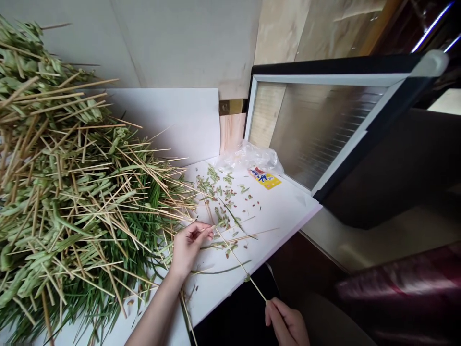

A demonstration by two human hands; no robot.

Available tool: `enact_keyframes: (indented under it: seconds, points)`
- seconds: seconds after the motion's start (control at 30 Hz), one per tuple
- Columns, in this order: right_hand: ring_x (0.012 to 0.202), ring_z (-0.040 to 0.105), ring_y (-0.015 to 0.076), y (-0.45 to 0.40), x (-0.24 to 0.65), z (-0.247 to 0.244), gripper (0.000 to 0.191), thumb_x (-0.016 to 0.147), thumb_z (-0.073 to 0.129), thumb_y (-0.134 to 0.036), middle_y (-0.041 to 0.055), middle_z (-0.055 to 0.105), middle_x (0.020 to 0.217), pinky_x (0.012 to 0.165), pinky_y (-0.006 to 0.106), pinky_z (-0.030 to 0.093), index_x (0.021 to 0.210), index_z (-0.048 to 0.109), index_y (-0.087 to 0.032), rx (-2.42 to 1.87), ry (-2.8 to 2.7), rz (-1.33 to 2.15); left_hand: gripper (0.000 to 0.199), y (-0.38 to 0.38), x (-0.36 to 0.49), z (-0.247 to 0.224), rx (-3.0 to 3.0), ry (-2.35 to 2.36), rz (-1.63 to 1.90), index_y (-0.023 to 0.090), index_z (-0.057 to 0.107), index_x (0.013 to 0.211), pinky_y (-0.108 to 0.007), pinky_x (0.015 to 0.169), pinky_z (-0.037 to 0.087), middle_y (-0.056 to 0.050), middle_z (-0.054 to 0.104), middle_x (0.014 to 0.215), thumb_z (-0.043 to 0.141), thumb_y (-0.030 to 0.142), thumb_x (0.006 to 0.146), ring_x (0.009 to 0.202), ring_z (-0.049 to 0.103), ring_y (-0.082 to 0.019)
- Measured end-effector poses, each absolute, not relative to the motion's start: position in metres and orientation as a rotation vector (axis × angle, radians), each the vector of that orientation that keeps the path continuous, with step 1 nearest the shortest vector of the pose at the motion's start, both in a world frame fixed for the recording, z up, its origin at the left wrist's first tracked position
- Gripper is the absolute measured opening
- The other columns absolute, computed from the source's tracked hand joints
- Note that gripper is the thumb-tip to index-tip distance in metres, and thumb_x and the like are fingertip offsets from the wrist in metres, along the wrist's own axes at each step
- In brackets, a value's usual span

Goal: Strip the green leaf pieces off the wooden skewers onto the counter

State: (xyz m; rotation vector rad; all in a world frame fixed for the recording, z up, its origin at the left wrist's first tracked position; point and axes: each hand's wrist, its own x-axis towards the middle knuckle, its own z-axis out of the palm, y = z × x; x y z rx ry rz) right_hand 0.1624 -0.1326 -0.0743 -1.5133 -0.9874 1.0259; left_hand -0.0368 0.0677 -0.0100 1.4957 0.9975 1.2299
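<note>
A thin wooden skewer (257,288) slants across the front edge of the white table (288,206). Its lower end is pinched in my right hand (286,321). At the upper end my left hand (190,244) has its thumb and fingers closed near the tip, on something too small to make out. One small green piece (247,277) sits partway along the skewer. Just beyond my left hand lie scattered green bits (222,217) and small reddish-brown pieces, with a few long green leaves and loose skewers.
A large heap of skewers threaded with green pieces (72,192) fills the left side, over long green leaves. Clear plastic (257,156) and a yellow label (268,180) lie at the back. A black-framed panel (320,134) leans at the right.
</note>
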Motion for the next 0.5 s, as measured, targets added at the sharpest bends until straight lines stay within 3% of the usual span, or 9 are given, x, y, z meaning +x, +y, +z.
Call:
enact_keyframes:
  seconds: [0.3, 0.5]
  points:
    - [0.046, 0.021, 0.0099, -0.133, 0.161, -0.083, 0.056, 0.091, 0.047, -0.07, -0.0101, 0.024, 0.051, 0.046, 0.029, 0.013, 0.06, 0.047, -0.023, -1.516, -0.896, 1.077, 0.018, 0.058, -0.034, -0.013, 1.941, 1.035, 1.112, 0.02, 0.074, 0.086, -0.025, 0.071, 0.053, -0.003, 0.076, 0.078, 0.066, 0.034, 0.092, 0.07, 0.07, -0.016]
    - [0.045, 0.042, 0.0121, -0.135, 0.161, -0.084, 0.042, 0.097, 0.05, -0.05, -0.0036, 0.047, 0.053, 0.048, 0.028, 0.032, 0.077, 0.072, -0.02, -1.532, -1.055, 0.815, 0.024, 0.06, -0.029, -0.012, 1.637, 1.0, 1.145, 0.017, 0.073, 0.083, -0.026, 0.066, 0.056, -0.003, 0.074, 0.071, 0.074, 0.042, 0.085, 0.065, 0.069, -0.016]
